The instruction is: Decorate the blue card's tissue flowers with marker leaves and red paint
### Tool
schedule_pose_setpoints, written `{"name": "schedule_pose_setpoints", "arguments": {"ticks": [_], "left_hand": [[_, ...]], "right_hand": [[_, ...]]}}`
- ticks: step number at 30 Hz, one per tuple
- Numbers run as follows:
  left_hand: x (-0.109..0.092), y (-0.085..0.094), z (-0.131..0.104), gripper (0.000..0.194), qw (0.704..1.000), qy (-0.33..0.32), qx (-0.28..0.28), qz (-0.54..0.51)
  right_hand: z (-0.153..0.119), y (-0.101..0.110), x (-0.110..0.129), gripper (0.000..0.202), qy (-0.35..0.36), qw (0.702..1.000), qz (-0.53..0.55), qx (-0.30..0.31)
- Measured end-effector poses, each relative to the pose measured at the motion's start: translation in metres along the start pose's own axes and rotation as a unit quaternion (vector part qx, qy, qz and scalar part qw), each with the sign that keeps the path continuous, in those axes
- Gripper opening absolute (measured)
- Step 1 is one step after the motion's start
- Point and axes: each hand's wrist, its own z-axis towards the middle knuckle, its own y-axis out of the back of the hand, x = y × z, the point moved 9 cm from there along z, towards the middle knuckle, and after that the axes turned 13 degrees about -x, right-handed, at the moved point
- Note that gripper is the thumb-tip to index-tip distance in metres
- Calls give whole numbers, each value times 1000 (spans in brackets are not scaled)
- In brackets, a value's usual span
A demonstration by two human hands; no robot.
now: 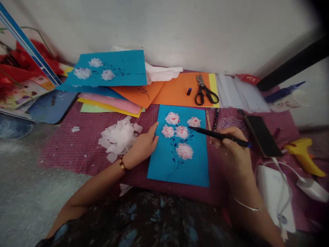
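A blue sheet (164,168) lies on the red checked cloth, bearing several pink-and-white paper flowers (184,151) with dark painted stems and leaves. My right hand (235,147) holds a black pen (218,134) pinched between its fingers; its tip is over the sheet, beside the upper right flower. At the sheet's left edge rests my left hand (144,145), fingers extended, holding nothing. Just left of that hand is a pile of white paper pieces (119,137).
Black-handled scissors (205,94) and a pen cap (189,91) lie on orange paper (174,91). Another flowered blue sheet (123,61) is behind left. To the right are a phone (263,135), a white power bank (275,192) and a yellow glue gun (304,154).
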Motion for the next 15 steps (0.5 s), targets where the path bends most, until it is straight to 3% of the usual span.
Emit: {"name": "schedule_pose_setpoints", "arguments": {"ticks": [3,8,11,15], "left_hand": [[-30,7,-19,23,971,-137,30,196],[-78,-13,-58,15,907,-360,113,189],[-84,-26,-65,15,893,-403,118,159],[-79,-35,-62,10,899,-394,127,143]], "right_hand": [[-4,-5,2,15,-6,1000,-24,-13],[0,-29,23,9,42,996,-78,-17],[5,-47,31,7,85,985,-150,-7],[14,-63,35,6,149,962,-228,-6]]}}
